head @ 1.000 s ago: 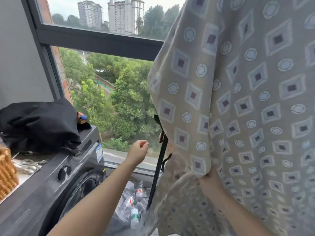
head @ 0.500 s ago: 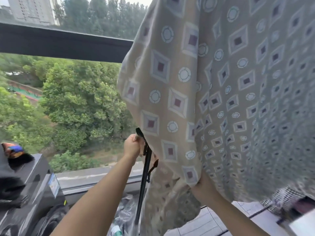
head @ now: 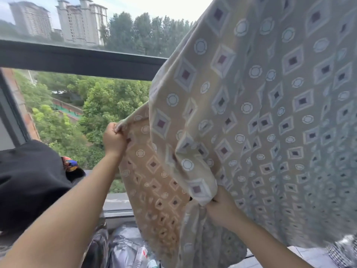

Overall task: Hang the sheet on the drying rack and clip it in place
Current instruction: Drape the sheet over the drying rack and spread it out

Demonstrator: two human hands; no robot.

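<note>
the beige cotton sheet printed with diamonds and circles [head: 251, 113] hangs from above, in front of the window. the left hand [head: 114, 139] pinches its far edge with closed fingers; the right hand [head: 222, 207] grips a lower corner. black cloth [head: 29, 180] lies at left.

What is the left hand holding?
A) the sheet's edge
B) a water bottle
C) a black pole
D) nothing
A: the left hand is pinched shut on an edge of the sheet, pulling it out to the side by the window, while the right hand grips a lower fold.
</note>
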